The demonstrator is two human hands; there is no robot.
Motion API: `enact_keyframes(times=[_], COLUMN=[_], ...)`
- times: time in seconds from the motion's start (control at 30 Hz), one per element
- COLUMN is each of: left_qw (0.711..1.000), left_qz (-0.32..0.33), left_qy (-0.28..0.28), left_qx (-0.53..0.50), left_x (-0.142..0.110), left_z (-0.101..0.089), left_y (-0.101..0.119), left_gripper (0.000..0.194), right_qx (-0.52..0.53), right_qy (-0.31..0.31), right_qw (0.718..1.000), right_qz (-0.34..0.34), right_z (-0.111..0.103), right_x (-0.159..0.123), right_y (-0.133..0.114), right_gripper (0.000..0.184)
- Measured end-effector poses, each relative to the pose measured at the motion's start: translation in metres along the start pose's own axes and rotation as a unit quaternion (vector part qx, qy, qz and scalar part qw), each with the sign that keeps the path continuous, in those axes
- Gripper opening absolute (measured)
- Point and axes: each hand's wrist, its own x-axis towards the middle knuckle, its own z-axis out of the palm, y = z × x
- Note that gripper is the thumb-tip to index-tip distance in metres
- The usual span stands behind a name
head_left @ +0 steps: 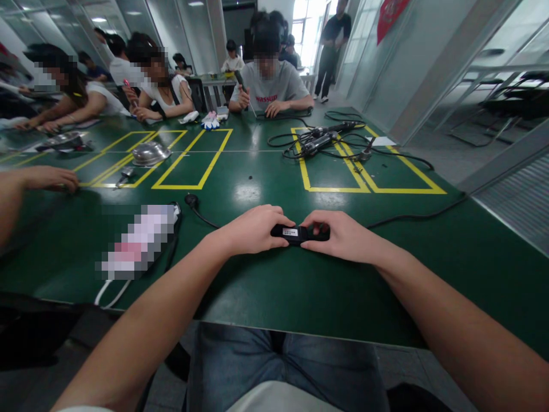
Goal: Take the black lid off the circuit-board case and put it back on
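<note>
In the head view, a small black oblong box (290, 232) with a white printed label lies just above the green table, held from both ends. My left hand (255, 230) grips its left end between thumb and fingers. Closed on its right end is my right hand (343, 236), with the thumb below and the fingers curled above. A black cable with a plug (191, 200) runs out past my left wrist. Another black cable (418, 217) leads from behind my right wrist toward the table's right edge. The parts under my fingers are hidden.
A blurred-out oblong item (143, 237) with a white loop lies left of my arm. A co-worker's hand (51, 178) rests farther left. Shiny metal housing (151, 153), black tools with tangled cables (319, 142) and yellow tape outlines (178, 187) occupy the table beyond. A person (274, 86) works opposite.
</note>
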Motion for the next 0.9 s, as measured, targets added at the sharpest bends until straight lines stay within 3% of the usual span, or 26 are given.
enact_keyframes(times=[0.23, 0.37, 0.5, 0.57, 0.7, 0.9], left_qw=[1.0, 0.997, 0.976, 0.971, 0.978, 0.986], left_qz=[-0.01, -0.015, -0.041, -0.064, -0.115, -0.106], left_qy=[0.009, 0.008, 0.021, 0.051, 0.133, 0.113], left_qx=[-0.012, -0.076, -0.214, -0.223, -0.109, -0.056], left_x=[0.0, -0.001, 0.0, 0.001, 0.002, 0.003], left_z=[0.002, 0.002, 0.002, 0.002, 0.005, 0.01], left_y=[-0.002, -0.009, -0.019, -0.023, -0.028, -0.033], left_gripper=[0.04, 0.041, 0.043, 0.04, 0.026, 0.014], right_qx=[-0.006, 0.01, 0.097, 0.144, 0.141, 0.074], right_qy=[0.004, 0.0, 0.005, 0.006, -0.011, -0.032], right_qw=[1.0, 1.0, 0.994, 0.988, 0.988, 0.996], right_qz=[-0.001, 0.009, 0.044, 0.061, 0.053, 0.042], right_z=[0.001, 0.002, 0.001, 0.001, 0.0, -0.002], right_x=[0.001, 0.003, 0.005, 0.004, 0.004, 0.005], right_y=[-0.003, -0.002, 0.006, 0.008, 0.006, 0.002], right_gripper=[0.023, 0.026, 0.054, 0.063, 0.042, 0.016])
